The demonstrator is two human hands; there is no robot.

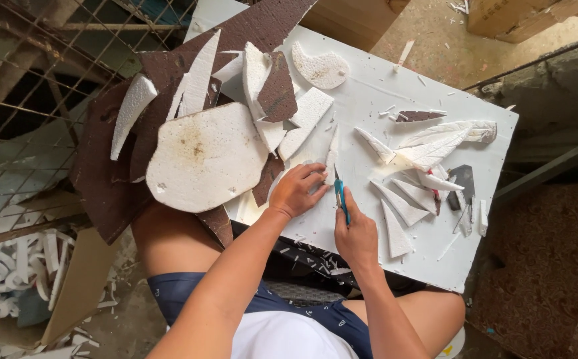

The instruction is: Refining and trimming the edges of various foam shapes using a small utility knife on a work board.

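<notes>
I am in the middle of cutting foam. My left hand [297, 189] lies curled, fingers down, on a small white foam piece [329, 159] just above centre of the frame, pinning it to the white bench [368, 219]. My right hand [355, 233] is closed around a blue-handled knife [339, 196], whose tip points up toward that piece, just beside my left fingers.

As I judge it, the next stroke calls for a steady pull along the foam's edge, with the left fingertips kept clear of the blade.

Counting: one knife in hand. At centre right lie about seven finished white pointed slivers [402, 203], fanned out, along with one long feathered white shape [448, 133]. One large rounded foam slab [202, 156] sits left of centre, on a heap of brown-faced offcuts [109, 173] too overlapped to count. Dark tools [463, 183] lie at the right edge; how many I cannot tell.
</notes>
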